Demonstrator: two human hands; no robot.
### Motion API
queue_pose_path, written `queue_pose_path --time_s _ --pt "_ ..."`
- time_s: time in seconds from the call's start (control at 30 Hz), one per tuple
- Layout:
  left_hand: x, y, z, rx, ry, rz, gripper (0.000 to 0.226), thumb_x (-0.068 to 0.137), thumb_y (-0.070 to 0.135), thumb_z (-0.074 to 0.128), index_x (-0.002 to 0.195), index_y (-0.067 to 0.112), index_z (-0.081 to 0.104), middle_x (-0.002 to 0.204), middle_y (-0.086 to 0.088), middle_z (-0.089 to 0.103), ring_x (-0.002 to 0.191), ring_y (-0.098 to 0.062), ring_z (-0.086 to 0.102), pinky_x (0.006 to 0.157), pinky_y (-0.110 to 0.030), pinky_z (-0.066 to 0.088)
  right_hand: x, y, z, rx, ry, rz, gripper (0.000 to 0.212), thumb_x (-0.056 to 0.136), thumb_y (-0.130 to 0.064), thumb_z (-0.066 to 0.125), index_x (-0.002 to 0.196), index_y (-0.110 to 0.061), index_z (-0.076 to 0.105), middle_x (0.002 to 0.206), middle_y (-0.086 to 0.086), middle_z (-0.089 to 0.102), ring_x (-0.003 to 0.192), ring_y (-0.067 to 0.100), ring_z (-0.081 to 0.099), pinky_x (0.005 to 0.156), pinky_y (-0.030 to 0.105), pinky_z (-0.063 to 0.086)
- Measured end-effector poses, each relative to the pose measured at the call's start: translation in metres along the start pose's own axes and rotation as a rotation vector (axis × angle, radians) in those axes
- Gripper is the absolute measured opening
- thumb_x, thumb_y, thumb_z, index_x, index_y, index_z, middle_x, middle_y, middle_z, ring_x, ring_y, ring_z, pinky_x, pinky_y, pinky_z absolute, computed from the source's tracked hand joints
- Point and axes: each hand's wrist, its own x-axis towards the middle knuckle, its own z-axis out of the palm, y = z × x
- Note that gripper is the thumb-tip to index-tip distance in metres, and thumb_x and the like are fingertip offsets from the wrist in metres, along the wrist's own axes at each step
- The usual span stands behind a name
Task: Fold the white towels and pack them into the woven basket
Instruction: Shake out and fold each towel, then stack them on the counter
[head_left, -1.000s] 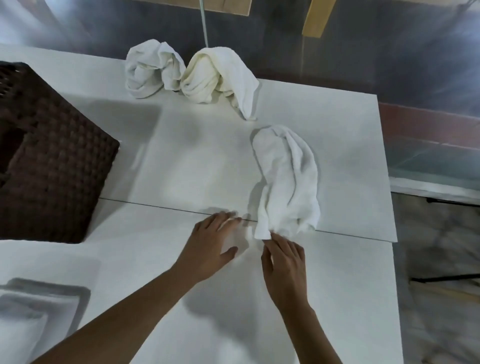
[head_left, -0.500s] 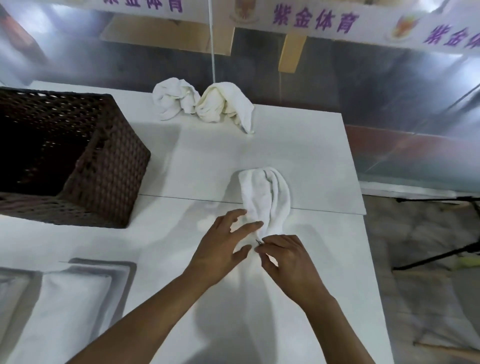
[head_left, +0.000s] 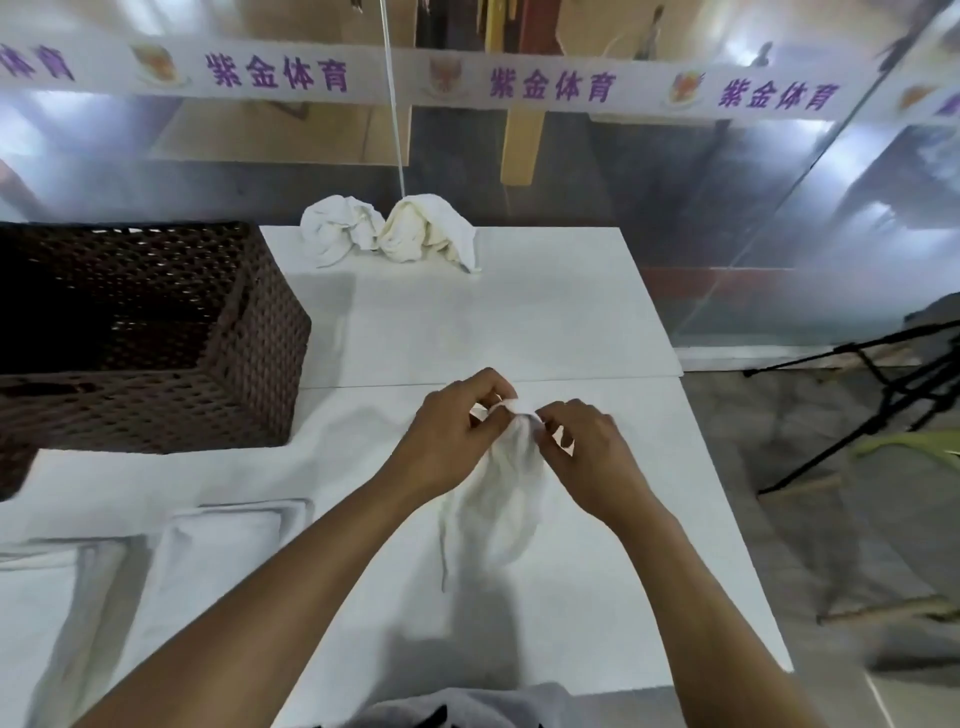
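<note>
A crumpled white towel hangs from both hands above the near half of the white table. My left hand and my right hand pinch its top edge close together, and the cloth droops toward me. Two more bunched towels, one white and one cream, lie at the table's far edge. The dark brown woven basket stands at the left; what I can see of its inside is dark. Folded white towels lie at the near left.
A glass wall with a white banner strip stands right behind the table. The table's right edge drops to a grey floor where a black tripod stands. A thin vertical pole rises behind the far towels.
Both hands have drawn the towel off the far half of the table toward me and lifted its edge. The view has tilted up, showing more of the basket and wall.
</note>
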Motion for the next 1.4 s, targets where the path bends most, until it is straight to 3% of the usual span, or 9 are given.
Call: queue_pose_path --time_s 0.07,0.17,0.27,0.5,0.77,0.87,1.03,1.2,1.4 --pt "-0.004 0.014 -0.008 -0.054 -0.002 0.031 0.007 0.099 0.029 0.059 0.092 0.030 0.061 0.086 0.006 0.067 0.082 -0.014 0.063 0.076 -0.036 0.055 -0.004 -0.007 0.004 0.043 0.039 0.027 0.007 0.101 -0.026 0.059 0.099 -0.032 0.059 0.091 -0.015 0.062 0.087 0.007 0.057 0.089 0.037 0.045" --pt "-0.009 0.030 -0.020 -0.083 0.041 0.066 0.008 0.100 0.030 0.061 0.092 0.026 0.061 0.076 0.001 0.063 0.069 -0.019 0.066 0.073 -0.042 0.057 -0.005 -0.025 0.002 0.259 0.134 0.169 0.005 0.103 -0.025 0.052 0.103 -0.030 0.049 0.084 -0.009 0.063 0.078 0.010 0.059 0.069 0.031 0.048" --pt "-0.013 0.044 -0.035 -0.091 0.137 0.113 0.014 0.101 0.034 0.059 0.090 0.025 0.060 0.066 0.000 0.057 0.057 -0.022 0.066 0.063 -0.032 0.053 -0.005 -0.044 -0.005 0.317 0.181 0.148 0.010 0.104 -0.025 0.053 0.111 -0.028 0.047 0.076 -0.007 0.059 0.064 0.010 0.053 0.057 0.021 0.042" --pt "-0.007 0.056 -0.085 -0.102 0.370 0.183 0.013 0.102 0.032 0.058 0.091 0.026 0.061 0.065 0.012 0.055 0.052 -0.018 0.059 0.061 -0.042 0.058 0.009 -0.040 -0.031 -0.086 0.162 0.162 0.019 0.100 -0.012 0.052 0.112 -0.018 0.065 0.101 -0.001 0.061 0.091 0.020 0.058 0.076 0.032 0.042" --pt "0.015 0.040 -0.131 -0.156 0.511 0.190 0.013 0.104 0.029 0.052 0.097 0.021 0.059 0.088 -0.014 0.066 0.073 -0.027 0.065 0.066 -0.047 0.062 0.038 -0.041 -0.096 -0.132 0.453 0.373 0.020 0.097 -0.029 0.065 0.078 -0.021 0.066 0.062 -0.006 0.055 0.061 0.025 0.052 0.057 0.033 0.036" --pt "0.033 0.025 -0.136 -0.221 0.511 0.154 0.015 0.106 0.023 0.048 0.094 0.025 0.057 0.099 -0.011 0.067 0.089 -0.020 0.065 0.075 -0.041 0.063 0.078 -0.041 -0.117 0.250 0.529 0.454 0.014 0.094 -0.024 0.072 0.086 -0.012 0.073 0.063 0.002 0.057 0.060 0.025 0.058 0.049 0.028 0.053" --pt "0.074 0.021 -0.144 -0.270 0.540 0.068 0.020 0.106 0.021 0.048 0.088 0.027 0.054 0.087 0.005 0.061 0.084 -0.009 0.059 0.086 -0.042 0.061 0.155 -0.026 -0.133 0.890 0.539 0.629 0.012 0.093 -0.024 0.076 0.083 -0.017 0.075 0.092 0.012 0.064 0.092 0.026 0.066 0.064 0.036 0.064" --pt "0.132 0.061 -0.176 -0.259 0.641 0.136 0.018 0.106 0.022 0.049 0.089 0.024 0.053 0.090 0.003 0.061 0.082 -0.008 0.057 0.085 -0.049 0.059 0.216 -0.062 -0.176 0.958 0.594 0.450 0.007 0.098 -0.032 0.068 0.092 -0.028 0.070 0.108 -0.002 0.070 0.111 0.025 0.064 0.089 0.046 0.061" --pt "0.181 0.131 -0.221 -0.332 0.754 0.268 0.016 0.104 0.024 0.052 0.092 0.033 0.056 0.097 0.013 0.066 0.093 -0.006 0.064 0.091 -0.047 0.059 0.255 -0.099 -0.238 0.965 0.703 0.136 0.019 0.100 -0.026 0.065 0.113 -0.014 0.071 0.103 -0.007 0.067 0.105 0.013 0.062 0.084 0.036 0.063"
